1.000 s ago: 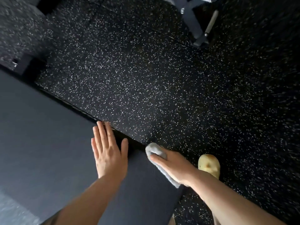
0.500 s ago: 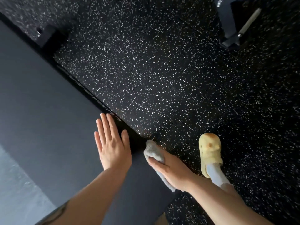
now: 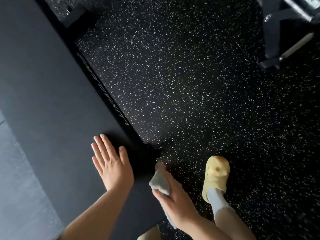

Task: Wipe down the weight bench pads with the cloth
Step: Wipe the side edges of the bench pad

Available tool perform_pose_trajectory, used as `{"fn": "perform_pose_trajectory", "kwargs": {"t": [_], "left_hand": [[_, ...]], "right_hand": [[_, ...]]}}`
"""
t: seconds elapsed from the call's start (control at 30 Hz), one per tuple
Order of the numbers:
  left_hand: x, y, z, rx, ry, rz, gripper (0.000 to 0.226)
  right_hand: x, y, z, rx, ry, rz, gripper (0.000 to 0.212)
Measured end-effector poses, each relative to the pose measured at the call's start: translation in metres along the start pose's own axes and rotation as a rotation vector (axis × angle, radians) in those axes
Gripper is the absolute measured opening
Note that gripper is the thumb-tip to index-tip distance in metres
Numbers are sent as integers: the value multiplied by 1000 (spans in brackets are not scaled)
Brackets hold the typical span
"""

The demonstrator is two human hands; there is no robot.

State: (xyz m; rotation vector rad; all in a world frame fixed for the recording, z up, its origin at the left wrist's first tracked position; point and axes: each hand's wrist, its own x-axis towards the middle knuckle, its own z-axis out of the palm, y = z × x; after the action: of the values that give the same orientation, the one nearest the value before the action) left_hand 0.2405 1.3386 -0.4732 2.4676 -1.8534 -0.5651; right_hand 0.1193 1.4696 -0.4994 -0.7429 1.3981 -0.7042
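Note:
The dark bench pad [image 3: 52, 104] fills the left side of the head view, its black side edge with pale lettering running diagonally. My left hand [image 3: 110, 161] lies flat on the pad near its near right corner, fingers straight and together. My right hand [image 3: 173, 200] presses a folded grey cloth [image 3: 160, 183] against the pad's right side edge, thumb on one side and fingers wrapped over the other. The lower part of the cloth is hidden under my palm.
Black rubber floor with white speckles [image 3: 190, 92] spreads to the right of the bench. My foot in a yellow slipper [image 3: 216, 174] with a white sock stands close by the right hand. A metal equipment frame [image 3: 277, 40] sits at the top right.
The view has swung so the pad edge runs steeper. My right hand has slid the cloth a little along the side edge toward me; the left hand stays flat on the pad.

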Motion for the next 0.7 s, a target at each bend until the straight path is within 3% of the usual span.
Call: {"fn": "perform_pose_trajectory", "kwargs": {"t": [0.17, 0.27, 0.43, 0.7], "left_hand": [[5, -1, -5, 8, -94, -6, 66], [9, -1, -8, 21, -146, -19, 61], [6, 2, -8, 35, -115, -16, 62], [2, 2, -4, 21, -38, 24, 63]], "right_hand": [[75, -46, 12, -119, 5, -102, 72], [70, -45, 8, -110, -40, -164, 71], [8, -13, 2, -48, 44, -184, 66], [89, -53, 14, -24, -17, -96, 53]]}}
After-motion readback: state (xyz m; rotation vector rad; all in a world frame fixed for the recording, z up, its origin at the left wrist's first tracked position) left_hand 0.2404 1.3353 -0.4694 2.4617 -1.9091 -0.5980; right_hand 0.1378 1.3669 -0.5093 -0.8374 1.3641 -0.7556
